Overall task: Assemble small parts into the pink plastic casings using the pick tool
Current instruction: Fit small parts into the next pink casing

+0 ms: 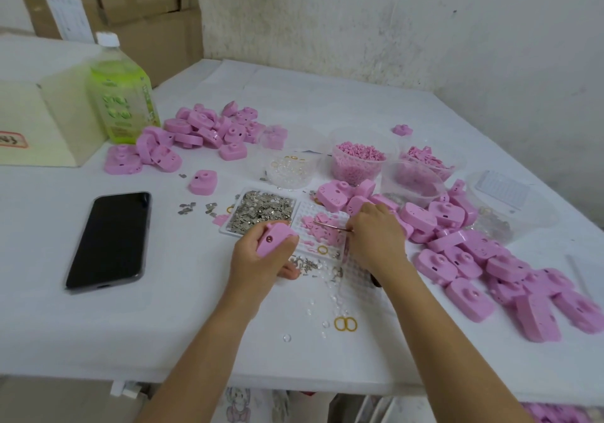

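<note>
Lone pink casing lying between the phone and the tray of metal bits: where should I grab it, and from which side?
Judging by its pose, grip the lone pink casing across its two flat side walls, coming straight down from above. It lies flat with its round boss up and stands apart from the phone and tray, so both walls look free. Avoid pinching the boss.

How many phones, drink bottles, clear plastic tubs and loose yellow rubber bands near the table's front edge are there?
Phone: 1
Green drink bottle: 1
Clear plastic tubs: 5 visible, though the right-hand ones overlap and are hard to separate
Yellow rubber bands near the front edge: 2
Total: 9
</note>
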